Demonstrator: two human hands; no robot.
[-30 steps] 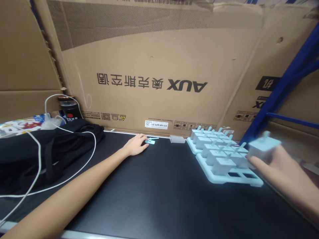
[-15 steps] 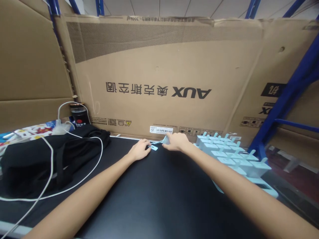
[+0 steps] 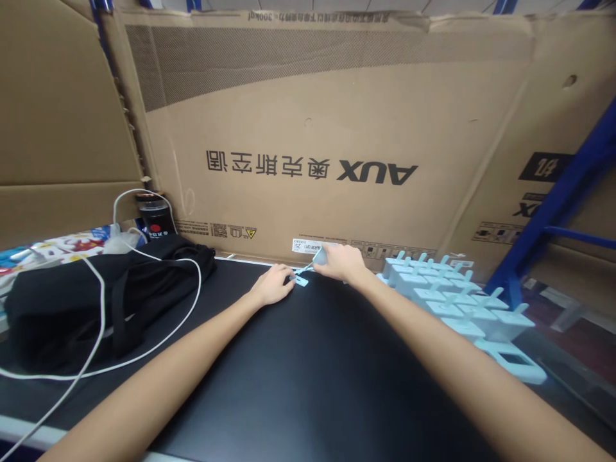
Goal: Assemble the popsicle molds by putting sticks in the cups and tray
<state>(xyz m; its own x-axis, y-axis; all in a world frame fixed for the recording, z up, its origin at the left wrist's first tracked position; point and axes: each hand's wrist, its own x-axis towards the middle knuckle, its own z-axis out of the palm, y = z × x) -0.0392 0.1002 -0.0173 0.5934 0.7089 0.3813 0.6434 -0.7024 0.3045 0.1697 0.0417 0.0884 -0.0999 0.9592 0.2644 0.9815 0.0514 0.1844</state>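
At the far side of the black tabletop, my left hand has its fingers curled on a small flat light-blue plastic piece with a slot. Just to the right, my right hand pinches a light-blue plastic piece, which is tilted up off the table. A thin light-blue strip runs between the two hands; whether it joins both pieces I cannot tell. Beyond my right forearm stands a light-blue popsicle mold set, with several stick handles pointing up from its tops.
A large cardboard box panel stands upright behind the table. On the left lie a black cloth bag, a white cable and a colourful package. A dark-bodied jar stands behind the bag. Blue rack posts rise at right.
The view has tipped slightly downward and shifted. My right hand's light-blue piece shows more of its face now, while both hands keep almost the same place on the table.
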